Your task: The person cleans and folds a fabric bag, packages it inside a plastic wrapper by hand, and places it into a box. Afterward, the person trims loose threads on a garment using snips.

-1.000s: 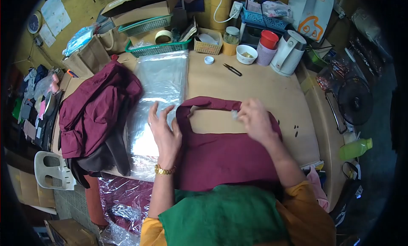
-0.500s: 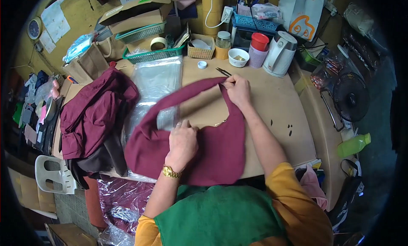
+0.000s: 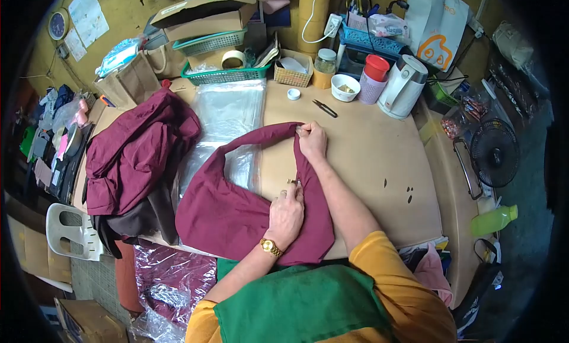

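Observation:
A maroon shoulder bag [image 3: 237,212] lies near the table's front edge, its strap looping up and to the right. My right hand [image 3: 312,142] is closed on the strap at its upper right end. Lower down, my left hand [image 3: 287,215], with a gold watch at the wrist, is closed on the bag's opening. A small metal zipper pull [image 3: 291,181] shows right at its fingertips; whether the fingers pinch it is hard to make out. Black thread snips [image 3: 325,109] lie beyond my right hand.
Left of the bag is a heap of maroon bags [image 3: 139,153], beside clear plastic sleeves [image 3: 228,115]. Along the back stand a green basket [image 3: 228,75], a jar [image 3: 325,61], a white bowl [image 3: 345,87] and a kettle [image 3: 403,87]. A green bottle [image 3: 494,220] is at right.
My left hand has moved right along the bag's opening to the zipper pull. My right hand has come down and left with the strap, and the bag's right side has drawn inward.

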Demonstrator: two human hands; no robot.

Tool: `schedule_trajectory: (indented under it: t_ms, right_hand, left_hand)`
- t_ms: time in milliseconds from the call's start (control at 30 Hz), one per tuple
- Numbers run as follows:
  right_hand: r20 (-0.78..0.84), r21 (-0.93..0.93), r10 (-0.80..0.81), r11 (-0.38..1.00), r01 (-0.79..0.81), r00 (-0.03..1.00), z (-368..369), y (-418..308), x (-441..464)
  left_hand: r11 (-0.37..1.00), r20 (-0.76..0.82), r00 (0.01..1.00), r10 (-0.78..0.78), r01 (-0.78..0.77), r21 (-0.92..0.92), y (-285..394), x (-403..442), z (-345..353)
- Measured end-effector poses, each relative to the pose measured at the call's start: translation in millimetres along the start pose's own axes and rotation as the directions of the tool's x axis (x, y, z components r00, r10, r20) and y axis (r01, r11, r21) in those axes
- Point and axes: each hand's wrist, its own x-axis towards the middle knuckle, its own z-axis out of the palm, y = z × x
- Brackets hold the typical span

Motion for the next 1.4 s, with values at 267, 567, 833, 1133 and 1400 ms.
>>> schedule_trajectory:
  t_ms: [267, 567, 833, 1133, 1400]
  right_hand:
    - [0.415, -0.012, -0.132, 0.989, 0.15, 0.9, -87.5, -43.2, -42.6]
    - [0.344, -0.184, -0.377, 0.871, 0.455, 0.86, -83.6, -11.0, -105.0]
    - [0.297, -0.219, -0.461, 0.82, 0.529, 0.837, -63.4, -7.4, -81.0]
    - [0.566, -0.37, -0.244, 0.778, 0.507, 0.788, -113.0, -26.1, -81.9]
    - [0.468, -0.204, -0.244, 0.906, 0.372, 0.849, -63.2, -21.0, -72.0]
  left_hand:
    - [0.998, 0.075, 0.997, -0.002, -0.003, 0.067, -1.3, -1.2, -2.4]
    - [0.999, 0.066, 0.998, -0.016, 0.013, 0.047, -0.7, 1.2, -5.1]
    - [1.0, 0.055, 0.998, -0.014, 0.014, 0.01, -1.0, 1.5, -1.9]
    - [1.0, 0.07, 0.998, -0.004, 0.002, 0.02, -0.6, -0.9, -4.5]
    - [0.996, 0.071, 0.997, 0.006, -0.012, 0.085, -0.1, -2.6, -2.2]
